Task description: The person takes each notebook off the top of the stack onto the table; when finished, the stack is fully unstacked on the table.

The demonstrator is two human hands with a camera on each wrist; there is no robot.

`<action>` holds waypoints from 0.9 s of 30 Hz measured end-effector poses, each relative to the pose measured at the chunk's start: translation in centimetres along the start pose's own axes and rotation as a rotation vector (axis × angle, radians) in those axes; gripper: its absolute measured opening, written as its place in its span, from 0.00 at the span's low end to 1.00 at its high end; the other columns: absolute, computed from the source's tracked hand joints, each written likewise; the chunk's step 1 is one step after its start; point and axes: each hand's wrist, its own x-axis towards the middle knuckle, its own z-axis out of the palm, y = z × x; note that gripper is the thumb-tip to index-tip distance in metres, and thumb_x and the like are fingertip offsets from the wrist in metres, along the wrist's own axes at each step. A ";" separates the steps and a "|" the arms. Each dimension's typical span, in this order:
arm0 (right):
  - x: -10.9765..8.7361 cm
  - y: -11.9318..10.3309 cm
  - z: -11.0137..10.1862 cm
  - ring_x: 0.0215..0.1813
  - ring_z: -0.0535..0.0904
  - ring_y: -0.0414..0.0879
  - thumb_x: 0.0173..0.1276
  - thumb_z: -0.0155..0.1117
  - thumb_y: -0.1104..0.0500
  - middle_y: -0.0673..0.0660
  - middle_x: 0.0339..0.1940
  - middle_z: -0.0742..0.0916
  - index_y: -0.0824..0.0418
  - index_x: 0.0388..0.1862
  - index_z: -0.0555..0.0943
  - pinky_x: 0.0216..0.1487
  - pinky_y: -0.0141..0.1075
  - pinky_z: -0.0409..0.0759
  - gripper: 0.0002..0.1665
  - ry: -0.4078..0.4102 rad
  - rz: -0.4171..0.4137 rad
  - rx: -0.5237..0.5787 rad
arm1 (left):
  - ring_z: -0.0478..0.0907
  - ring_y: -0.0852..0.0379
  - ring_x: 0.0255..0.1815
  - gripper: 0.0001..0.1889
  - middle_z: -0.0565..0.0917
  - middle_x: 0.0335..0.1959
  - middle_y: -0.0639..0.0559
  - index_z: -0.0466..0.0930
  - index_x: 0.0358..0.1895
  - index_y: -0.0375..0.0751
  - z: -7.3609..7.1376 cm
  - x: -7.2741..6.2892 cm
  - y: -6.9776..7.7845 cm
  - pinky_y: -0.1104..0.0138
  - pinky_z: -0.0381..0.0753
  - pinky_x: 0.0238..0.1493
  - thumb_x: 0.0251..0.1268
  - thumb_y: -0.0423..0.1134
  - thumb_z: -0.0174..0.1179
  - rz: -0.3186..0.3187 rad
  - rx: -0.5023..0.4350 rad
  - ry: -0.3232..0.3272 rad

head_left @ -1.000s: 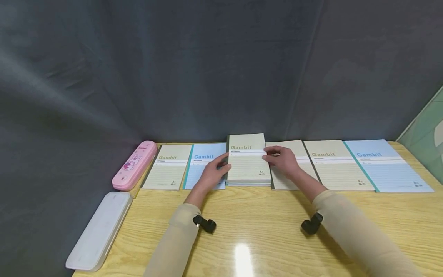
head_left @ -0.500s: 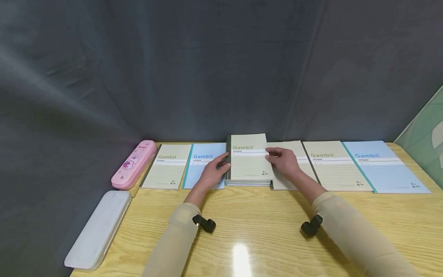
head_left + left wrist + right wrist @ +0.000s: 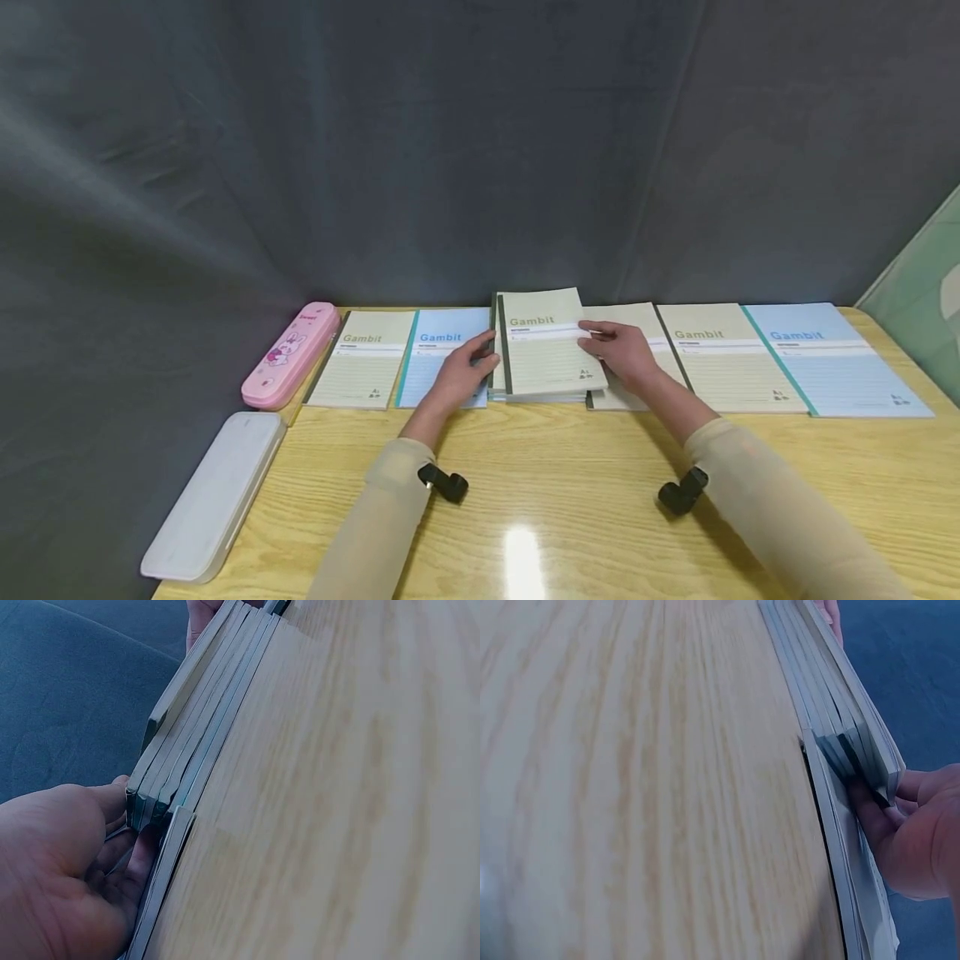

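- Left hand (image 3: 459,377), fingers loose, touches the notebook stack (image 3: 196,724) on its left.
- Right hand (image 3: 621,354) pinches the cream notebook (image 3: 551,354) atop the stack.
- Pink case (image 3: 291,354): left of the stack.

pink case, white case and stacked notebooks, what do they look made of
Pink case: hard plastic or coated metal, judging by its smooth, rounded, faintly shiny printed surface. White case: probably plastic, being smooth and pale with rounded corners. Stacked notebooks: paper, from the thin layered edges in the wrist views; their flat printed covers look like smooth card.
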 end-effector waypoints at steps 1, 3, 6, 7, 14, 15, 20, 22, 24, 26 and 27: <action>0.0 0.0 0.0 0.65 0.75 0.50 0.74 0.65 0.62 0.67 0.68 0.78 0.68 0.68 0.77 0.46 0.20 0.76 0.26 0.006 0.003 -0.007 | 0.70 0.47 0.70 0.27 0.74 0.70 0.45 0.66 0.77 0.54 0.0 0.0 0.0 0.51 0.71 0.67 0.79 0.45 0.56 0.000 -0.001 -0.002; -0.1 0.1 -0.1 0.59 0.76 0.43 0.74 0.65 0.61 0.67 0.67 0.79 0.67 0.68 0.78 0.46 0.21 0.76 0.25 0.017 0.010 -0.025 | 0.70 0.47 0.71 0.27 0.73 0.71 0.45 0.66 0.78 0.54 -0.1 -0.1 0.0 0.51 0.71 0.67 0.79 0.46 0.56 0.002 -0.003 -0.007; -0.4 0.2 -0.5 0.50 0.78 0.35 0.75 0.65 0.60 0.68 0.66 0.79 0.66 0.69 0.77 0.44 0.22 0.77 0.26 0.018 0.016 0.001 | 0.70 0.47 0.71 0.28 0.72 0.72 0.45 0.65 0.78 0.54 -0.1 -0.1 0.0 0.50 0.70 0.68 0.79 0.46 0.56 0.003 -0.001 -0.010; -0.5 0.3 -0.6 0.47 0.78 0.33 0.75 0.64 0.60 0.69 0.66 0.79 0.66 0.69 0.77 0.44 0.23 0.78 0.26 0.019 0.017 0.021 | 0.70 0.47 0.71 0.28 0.72 0.72 0.45 0.65 0.78 0.54 -0.1 -0.1 0.0 0.50 0.70 0.68 0.79 0.46 0.56 0.002 0.001 -0.010; -1.2 0.9 -1.9 0.41 0.79 0.28 0.75 0.64 0.59 0.69 0.67 0.77 0.67 0.70 0.76 0.43 0.23 0.79 0.27 0.030 -0.014 0.093 | 0.70 0.48 0.71 0.28 0.72 0.71 0.46 0.65 0.78 0.57 -0.1 -0.1 0.0 0.51 0.71 0.68 0.78 0.47 0.56 -0.013 0.006 -0.010; -1.3 0.9 -2.2 0.41 0.79 0.27 0.75 0.65 0.59 0.69 0.68 0.77 0.68 0.70 0.75 0.43 0.23 0.79 0.27 0.028 -0.022 0.098 | 0.70 0.48 0.71 0.28 0.72 0.71 0.46 0.65 0.78 0.56 -0.1 -0.1 0.0 0.51 0.71 0.68 0.78 0.46 0.56 -0.012 0.007 -0.008; -2.3 1.0 -3.7 0.46 0.77 0.25 0.76 0.63 0.59 0.70 0.74 0.70 0.70 0.72 0.71 0.46 0.22 0.79 0.30 0.004 -0.032 0.154 | 0.70 0.48 0.71 0.27 0.72 0.71 0.46 0.66 0.77 0.56 -0.1 -0.1 0.0 0.51 0.71 0.68 0.78 0.46 0.56 -0.005 0.011 -0.001; -2.7 1.1 -4.6 0.47 0.77 0.25 0.77 0.63 0.59 0.71 0.75 0.69 0.71 0.74 0.69 0.47 0.23 0.79 0.32 -0.001 -0.020 0.167 | 0.70 0.48 0.71 0.27 0.72 0.72 0.46 0.66 0.77 0.55 -0.1 -0.1 0.1 0.51 0.71 0.68 0.78 0.46 0.57 -0.001 0.010 0.000; -3.3 1.2 -5.5 0.49 0.76 0.24 0.77 0.62 0.57 0.70 0.76 0.66 0.70 0.75 0.68 0.47 0.22 0.79 0.33 0.002 -0.009 0.146 | 0.70 0.48 0.70 0.27 0.73 0.71 0.46 0.66 0.77 0.55 0.0 -0.1 0.1 0.51 0.71 0.68 0.78 0.46 0.57 0.002 0.011 0.000; -3.8 1.4 -6.4 0.50 0.76 0.24 0.77 0.62 0.56 0.71 0.77 0.64 0.70 0.75 0.67 0.46 0.22 0.79 0.34 0.008 -0.002 0.136 | 0.71 0.48 0.70 0.27 0.73 0.71 0.45 0.66 0.77 0.55 0.0 0.0 0.0 0.51 0.71 0.67 0.78 0.46 0.57 0.003 0.012 0.003; -4.0 1.5 -6.9 0.51 0.76 0.24 0.77 0.63 0.55 0.71 0.77 0.64 0.70 0.75 0.67 0.46 0.23 0.80 0.34 0.012 0.003 0.140 | 0.71 0.48 0.70 0.27 0.74 0.70 0.45 0.67 0.77 0.55 0.0 0.0 -0.1 0.52 0.71 0.67 0.78 0.46 0.57 0.003 0.013 0.006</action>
